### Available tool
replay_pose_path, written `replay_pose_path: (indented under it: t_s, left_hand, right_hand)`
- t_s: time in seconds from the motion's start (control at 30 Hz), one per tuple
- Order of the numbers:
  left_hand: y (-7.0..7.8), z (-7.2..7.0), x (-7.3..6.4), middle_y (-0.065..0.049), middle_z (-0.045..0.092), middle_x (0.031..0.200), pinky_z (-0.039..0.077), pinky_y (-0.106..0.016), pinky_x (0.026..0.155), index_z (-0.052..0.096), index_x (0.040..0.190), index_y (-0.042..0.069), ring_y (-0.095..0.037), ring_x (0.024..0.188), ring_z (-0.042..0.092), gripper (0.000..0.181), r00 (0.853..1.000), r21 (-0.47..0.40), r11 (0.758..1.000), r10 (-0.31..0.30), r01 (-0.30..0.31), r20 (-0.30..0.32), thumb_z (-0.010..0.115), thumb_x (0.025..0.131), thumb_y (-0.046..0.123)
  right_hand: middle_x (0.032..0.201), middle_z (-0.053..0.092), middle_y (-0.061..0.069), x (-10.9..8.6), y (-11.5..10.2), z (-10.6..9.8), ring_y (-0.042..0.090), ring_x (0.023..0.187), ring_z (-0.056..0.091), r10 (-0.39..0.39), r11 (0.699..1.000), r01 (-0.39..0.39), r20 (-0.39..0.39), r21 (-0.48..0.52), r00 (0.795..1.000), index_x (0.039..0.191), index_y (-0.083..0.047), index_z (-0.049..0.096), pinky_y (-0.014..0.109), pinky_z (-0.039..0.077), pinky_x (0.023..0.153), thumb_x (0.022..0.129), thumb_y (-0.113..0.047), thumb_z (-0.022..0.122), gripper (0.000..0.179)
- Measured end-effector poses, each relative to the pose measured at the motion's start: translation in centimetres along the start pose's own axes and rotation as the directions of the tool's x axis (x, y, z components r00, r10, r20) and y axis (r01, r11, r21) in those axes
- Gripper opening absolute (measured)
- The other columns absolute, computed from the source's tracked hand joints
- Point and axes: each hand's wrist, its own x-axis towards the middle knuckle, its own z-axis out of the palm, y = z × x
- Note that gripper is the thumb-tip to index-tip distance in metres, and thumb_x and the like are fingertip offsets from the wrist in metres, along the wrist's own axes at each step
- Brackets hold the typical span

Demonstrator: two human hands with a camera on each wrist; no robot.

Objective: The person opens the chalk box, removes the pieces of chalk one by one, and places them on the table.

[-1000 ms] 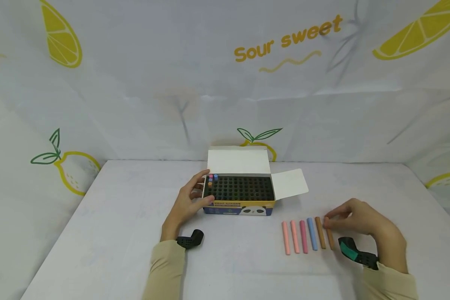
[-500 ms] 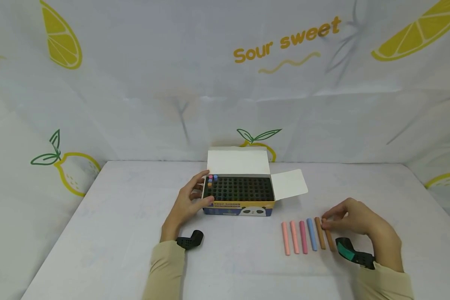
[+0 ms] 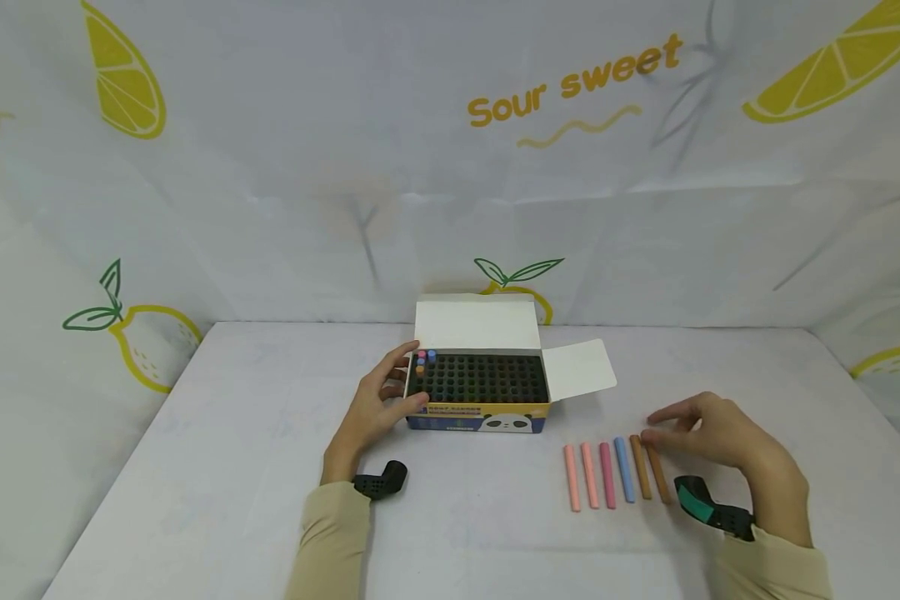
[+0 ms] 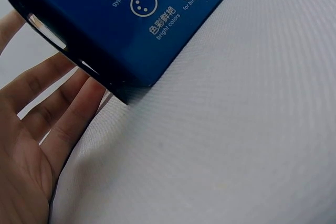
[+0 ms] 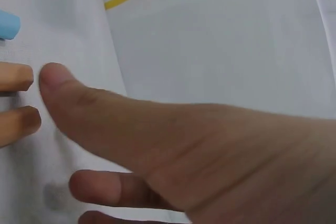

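My left hand (image 3: 375, 408) holds the left end of an open chalk box (image 3: 506, 422), thumb at its front edge and fingers round the far side. The left wrist view shows the box's blue printed face (image 4: 152, 30) and the fingers behind its end. Several chalk ends stand in the upper left holes of the black insert (image 3: 487, 379). On the table, my right hand (image 3: 720, 433) hovers by the outermost brown chalk (image 3: 658, 477), thumb and fingers apart with nothing between them. In the right wrist view its thumb is just off the tip of the other brown chalk (image 5: 16, 77).
Left of the brown chalks lie a blue chalk (image 3: 624, 471), a dark pink chalk (image 3: 607, 475) and two pale pink ones, in a near-parallel row. The box's white lid (image 3: 477, 323) stands up behind, and a side flap (image 3: 579, 369) sticks out right. A lemon-print cloth hangs behind the table.
The right thumb and fingers have come off the outermost brown chalk, whose top end now leans further left, closer to its neighbour. The left hand and box have stayed put.
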Motion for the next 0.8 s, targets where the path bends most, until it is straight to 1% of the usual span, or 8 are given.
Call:
replay_pose_path:
  t_s: [0.07,0.27,0.43,0.5,0.57,0.67,0.73,0.8]
  left_hand:
    - [0.0,0.0,0.0,-0.014,0.061,0.128,0.057,-0.036,0.091,0.045,0.153,0.034,-0.023,0.105,0.061,0.071,1.0,0.0,1.0,-0.005,0.005,0.0,0.076,0.089,0.038]
    - [0.0,0.0,0.0,-0.014,0.06,0.128,0.057,-0.035,0.09,0.045,0.153,0.033,-0.023,0.105,0.061,0.071,1.0,-0.005,1.0,-0.01,0.01,0.0,0.076,0.089,0.037]
    - [0.0,0.0,0.0,-0.014,0.061,0.127,0.057,-0.035,0.09,0.045,0.153,0.033,-0.023,0.105,0.061,0.071,1.0,-0.004,1.0,-0.01,0.01,0.0,0.076,0.089,0.036]
    - [0.0,0.0,0.0,-0.014,0.061,0.127,0.057,-0.034,0.09,0.045,0.153,0.033,-0.023,0.105,0.061,0.071,1.0,-0.004,1.0,-0.01,0.01,0.001,0.076,0.089,0.035]
    - [0.1,0.0,-0.1,-0.014,0.061,0.127,0.057,-0.034,0.09,0.045,0.153,0.033,-0.023,0.106,0.061,0.071,1.0,-0.006,1.0,-0.013,0.013,0.001,0.076,0.089,0.035]
    - [0.1,0.0,0.0,-0.014,0.061,0.127,0.057,-0.034,0.09,0.045,0.153,0.033,-0.023,0.105,0.061,0.071,1.0,-0.007,1.0,-0.015,0.015,0.002,0.076,0.089,0.035]
    - [0.1,0.0,0.0,-0.014,0.061,0.128,0.057,-0.035,0.09,0.045,0.153,0.033,-0.023,0.105,0.06,0.071,1.0,-0.006,1.0,-0.015,0.015,0.002,0.076,0.089,0.035]
    - [0.2,0.0,0.0,-0.014,0.06,0.128,0.057,-0.035,0.09,0.045,0.153,0.033,-0.023,0.105,0.06,0.071,1.0,-0.005,1.0,-0.015,0.015,0.001,0.076,0.089,0.036]
  right_hand:
    - [0.08,0.063,0.0,-0.1,0.0,0.0,0.011,0.07,0.043,-0.015,1.0,0.014,-0.04,-0.005,0.999,0.116,-0.001,0.076,0.025,0.035,0.058,0.091,-0.035,0.076,0.042]
    - [0.086,0.072,0.004,-0.1,-0.1,-0.2,0.009,0.075,0.053,-0.031,0.999,0.035,-0.178,0.016,0.983,0.121,-0.001,0.074,0.024,0.041,0.057,0.093,-0.033,0.075,0.044]
    - [0.099,0.075,0.016,-0.2,-0.4,-0.4,0.002,0.079,0.06,-0.017,0.992,0.051,-0.277,0.114,0.961,0.126,-0.003,0.072,0.024,0.047,0.06,0.095,-0.036,0.072,0.044]
    - [0.098,0.075,0.017,-0.4,-0.8,-0.5,0.0,0.076,0.06,-0.005,0.984,0.059,-0.312,0.166,0.95,0.128,-0.004,0.071,0.024,0.047,0.06,0.097,-0.036,0.07,0.045]
    - [0.092,0.075,0.01,-0.5,-1.1,-0.5,-0.001,0.072,0.059,0.003,0.975,0.075,-0.352,0.21,0.936,0.129,-0.004,0.071,0.024,0.047,0.06,0.097,-0.035,0.07,0.045]
    - [0.081,0.073,-0.006,-0.7,-1.5,-0.6,0.003,0.07,0.061,0.014,0.957,0.102,-0.393,0.271,0.919,0.131,-0.001,0.068,0.025,0.046,0.058,0.097,-0.034,0.071,0.047]
    - [0.077,0.069,-0.016,-0.8,-1.6,-0.6,0.006,0.068,0.061,0.017,0.948,0.118,-0.416,0.296,0.909,0.131,0.0,0.068,0.025,0.046,0.057,0.096,-0.032,0.072,0.048]
    - [0.075,0.067,-0.023,-0.8,-1.8,-0.7,0.006,0.067,0.061,0.019,0.94,0.131,-0.432,0.316,0.902,0.131,0.001,0.068,0.024,0.047,0.057,0.096,-0.031,0.072,0.047]
